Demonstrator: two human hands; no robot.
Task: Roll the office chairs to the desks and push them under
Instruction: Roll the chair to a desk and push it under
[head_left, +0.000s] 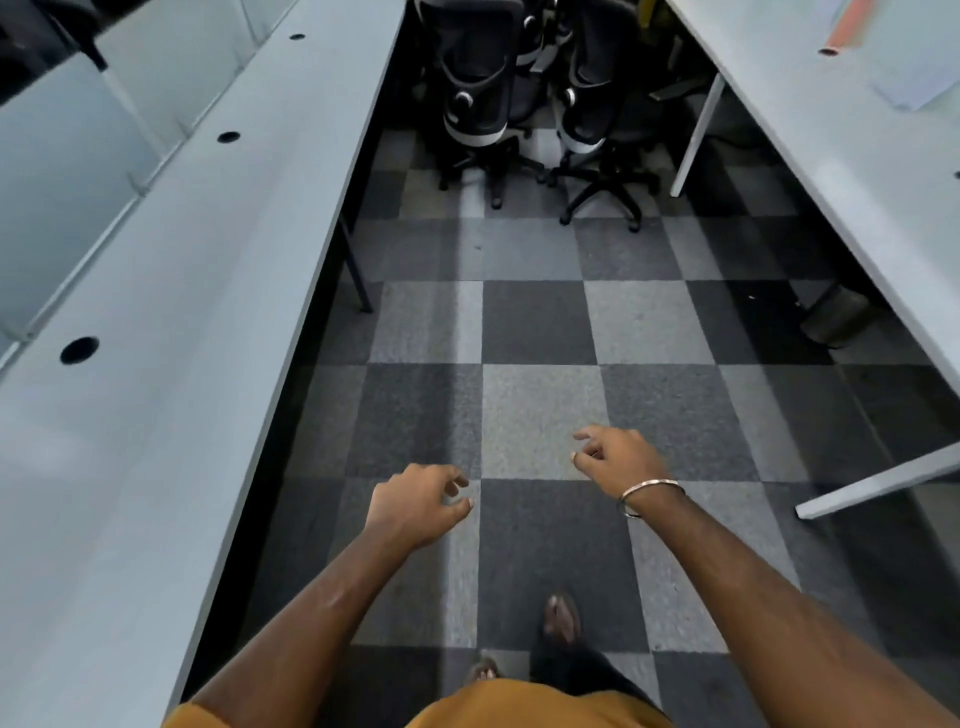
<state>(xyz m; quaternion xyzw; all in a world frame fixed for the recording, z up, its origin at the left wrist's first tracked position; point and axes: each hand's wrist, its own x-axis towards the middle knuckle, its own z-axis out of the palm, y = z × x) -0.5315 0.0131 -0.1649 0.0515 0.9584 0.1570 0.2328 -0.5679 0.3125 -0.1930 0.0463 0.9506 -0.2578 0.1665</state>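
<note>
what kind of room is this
Most likely an open-plan office: two long white desks with cable holes flank an aisle of checkered carpet tiles, and two black office chairs stand at the far end.

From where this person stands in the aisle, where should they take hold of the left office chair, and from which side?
Grip the top of the backrest of the left office chair, coming straight up the aisle: its back faces the person, upright, nearer than the seat.
</note>
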